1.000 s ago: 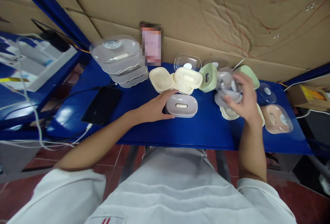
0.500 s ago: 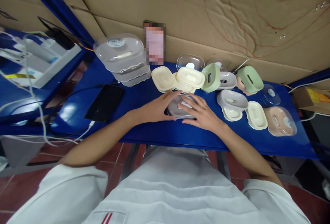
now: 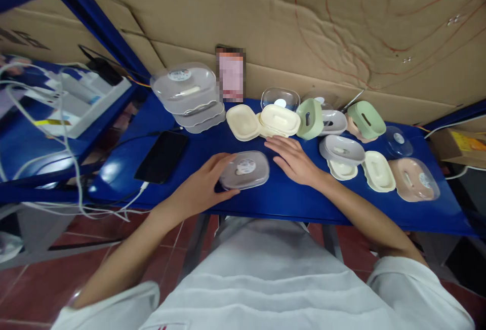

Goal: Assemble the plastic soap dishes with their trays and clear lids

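Note:
A grey soap box with a clear lid and a round white label (image 3: 248,170) is on the blue table, held at its left end by my left hand (image 3: 207,183), thumb at the front edge and fingers at the back. To the right of it, apart from the box, my right hand (image 3: 294,160) is open with fingers stretched, holding nothing. Its fingertips are close to the cream soap trays (image 3: 281,120). Behind the box lies another cream tray (image 3: 243,122). A green soap box body (image 3: 310,119) stands on edge beyond my right hand.
Stacked grey soap boxes (image 3: 186,89) stand at the back left, near a propped phone (image 3: 231,74). A black phone (image 3: 161,157) with a cable lies at left. On the right are a grey body (image 3: 343,149), a cream tray (image 3: 378,170) and a lidded pink box (image 3: 413,179).
The grey soap box has moved left and toward me in my left hand. My right hand has come off its lid and is now apart from it.

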A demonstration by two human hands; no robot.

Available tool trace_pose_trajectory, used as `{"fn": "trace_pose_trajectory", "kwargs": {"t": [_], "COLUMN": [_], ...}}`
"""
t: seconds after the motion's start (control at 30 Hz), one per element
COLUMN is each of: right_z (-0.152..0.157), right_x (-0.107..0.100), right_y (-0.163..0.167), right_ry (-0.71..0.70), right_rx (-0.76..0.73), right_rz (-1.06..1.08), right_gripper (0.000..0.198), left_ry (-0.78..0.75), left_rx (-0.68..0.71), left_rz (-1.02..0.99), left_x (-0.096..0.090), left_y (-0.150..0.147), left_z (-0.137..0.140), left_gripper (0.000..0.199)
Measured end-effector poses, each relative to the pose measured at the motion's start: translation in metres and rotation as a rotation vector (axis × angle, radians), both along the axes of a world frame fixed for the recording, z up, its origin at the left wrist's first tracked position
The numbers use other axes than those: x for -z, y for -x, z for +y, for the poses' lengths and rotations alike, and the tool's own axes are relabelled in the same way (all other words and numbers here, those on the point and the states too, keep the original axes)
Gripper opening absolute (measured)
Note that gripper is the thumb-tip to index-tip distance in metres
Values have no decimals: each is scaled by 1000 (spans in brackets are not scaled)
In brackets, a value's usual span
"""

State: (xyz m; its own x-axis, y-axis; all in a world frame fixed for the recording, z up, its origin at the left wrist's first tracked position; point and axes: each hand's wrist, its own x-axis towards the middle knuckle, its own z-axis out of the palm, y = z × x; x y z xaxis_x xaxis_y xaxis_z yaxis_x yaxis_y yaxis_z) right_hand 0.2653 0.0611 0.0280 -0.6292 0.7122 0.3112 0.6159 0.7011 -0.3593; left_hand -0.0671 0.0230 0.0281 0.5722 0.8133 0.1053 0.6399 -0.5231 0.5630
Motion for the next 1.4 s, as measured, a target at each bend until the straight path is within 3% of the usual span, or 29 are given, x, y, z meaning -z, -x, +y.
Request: {"fn": "trace_pose_trajectory", "kwargs": {"t": [0.2,0.37,0.43,0.53,0.63,0.77,0.83,0.93,1.1,1.17,1.27,1.4], "right_z": [39,11,-7,-19,-7,17,23,24,9,-3,-22,-33], "right_x": [9,11,7,-4,-17,-25,-25,-26,-45,-55,-62,-47], "right_y": [44,35,15,-18,-42,-60,-70,-91,-117,-115,-101,-75], "right_ry": [-124,-175,-195,-249,-280,-269,-273,-256,-165,-120,-48,32], "right_rx": [-19,-51,-66,49,278,339,391,474,468,467,372,196], "right_rz": [-219,-206,-187,-172,-217,-323,-323,-261,-42,11,49,47], "right_gripper": [54,42,34,30,36,40,34,30,31,28,20,18], "left_ry": [-196,-492,-560,-529,-486,-492,-520,-539,-467,-444,-432,-530], "left_rx": [-295,-356,-298,-53,169,363,418,452,415,388,333,318], "left_rz": [47,89,99,132,214,334,358,334,219,211,229,225], "left_x": [8,11,13,14,7,-9,-12,-7,3,1,-4,-6], "left_y": [48,37,20,-16,-56,-98,-109,-115,-106,-101,-95,-93], "left_z": [-32,-32,-30,-21,-4,21,30,41,53,56,59,61], "left_gripper": [80,87,85,72,50,20,19,22,20,21,38,50]}}
